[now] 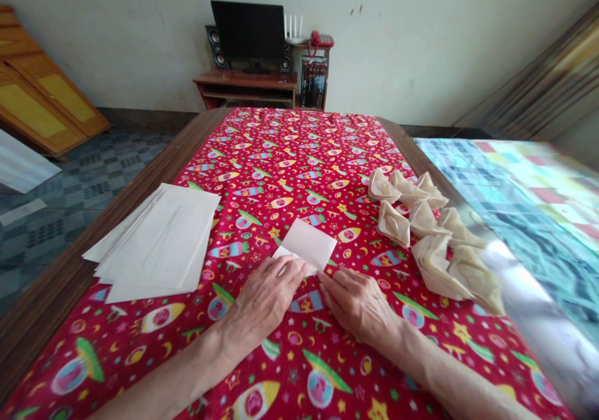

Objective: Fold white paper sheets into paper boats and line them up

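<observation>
A small folded piece of white paper (309, 243) lies on the red cloth in front of me, a crease running across its near part. My left hand (271, 286) rests over its near left edge, fingers bent and pressed together on the paper. At the near right corner, my right hand (353, 298) has its fingers closed together, with the fingertips touching the paper's edge; its thumb is mostly hidden. To the left is a fanned stack of white paper sheets (161, 245). Several folded paper shapes (433, 261), boat-like with pointed ends, stand in a group to the right.
The red patterned tablecloth (262, 183) covers a long table with a brown wooden edge (135, 220). Beyond it stands a desk (246, 82) with a monitor (248, 33) and a red telephone (321, 40). A bed with a checked cover (524, 183) is on the right, a wooden cabinet (47, 89) on the left.
</observation>
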Tool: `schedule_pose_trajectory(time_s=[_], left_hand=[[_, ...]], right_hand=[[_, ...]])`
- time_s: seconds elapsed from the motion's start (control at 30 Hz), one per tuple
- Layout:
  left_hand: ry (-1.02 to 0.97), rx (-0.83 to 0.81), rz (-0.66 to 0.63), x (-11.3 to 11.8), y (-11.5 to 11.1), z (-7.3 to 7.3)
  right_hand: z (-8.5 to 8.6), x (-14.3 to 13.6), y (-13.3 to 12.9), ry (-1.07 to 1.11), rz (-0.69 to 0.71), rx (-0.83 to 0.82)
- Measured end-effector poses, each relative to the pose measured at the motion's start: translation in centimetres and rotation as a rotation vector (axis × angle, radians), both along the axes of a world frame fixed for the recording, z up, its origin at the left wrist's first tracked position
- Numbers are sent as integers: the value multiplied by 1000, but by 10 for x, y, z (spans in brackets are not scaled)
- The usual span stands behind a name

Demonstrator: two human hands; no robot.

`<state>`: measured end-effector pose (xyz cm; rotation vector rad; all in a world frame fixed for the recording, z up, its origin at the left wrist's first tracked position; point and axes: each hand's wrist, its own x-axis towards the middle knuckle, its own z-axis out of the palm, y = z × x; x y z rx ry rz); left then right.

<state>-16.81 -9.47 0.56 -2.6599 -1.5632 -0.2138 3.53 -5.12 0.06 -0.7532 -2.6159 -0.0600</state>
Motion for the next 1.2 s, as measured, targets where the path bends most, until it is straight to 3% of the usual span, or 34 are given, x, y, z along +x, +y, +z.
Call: schedule_pose_trajectory(time_s=[0.5, 0.73, 1.0, 1.2], left_hand=[[91, 164, 95, -3, -12, -14], [63, 176, 142, -8, -13, -5], [60, 166, 47, -22, -25, 1], [65, 198, -38, 0, -16, 1]], right_hand=[[-3, 3, -1, -5, -14, 15], [-2, 2, 0, -16, -21, 13], [-5, 1, -1, -29, -21, 23], [-1, 1, -3, -2, -13, 19]])
